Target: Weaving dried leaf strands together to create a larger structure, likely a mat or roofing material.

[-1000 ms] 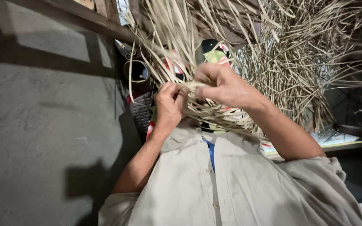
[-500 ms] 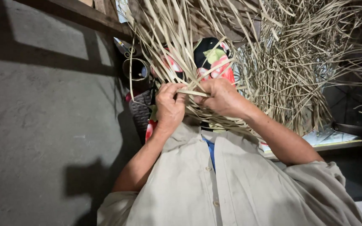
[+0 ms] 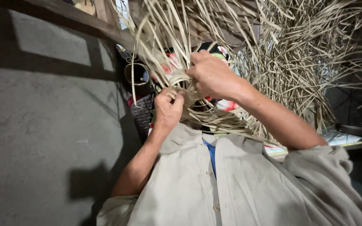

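Note:
A piece of weaving made of pale dried leaf strips (image 3: 214, 121) lies across my lap, with long loose strip ends (image 3: 177, 37) fanning upward. My left hand (image 3: 168, 109) pinches strips at the woven edge, fingers closed on them. My right hand (image 3: 212, 75) sits just above and to the right, gripping a bunch of the loose strips near their base. The two hands almost touch. A dark cloth with red and green flowers (image 3: 218, 52) shows behind the strips.
A large heap of loose dried strips (image 3: 306, 54) fills the upper right. A dark woven basket (image 3: 141, 113) and a small round container (image 3: 137, 73) stand by the grey concrete wall (image 3: 42, 138). A wooden beam (image 3: 84, 23) runs across the top left. A board edge (image 3: 344, 144) lies at right.
My right hand has risen and moved left, from pinching a flat strip beside the left hand to gripping a bunch of loose strips higher up. The left hand stays nearly in place.

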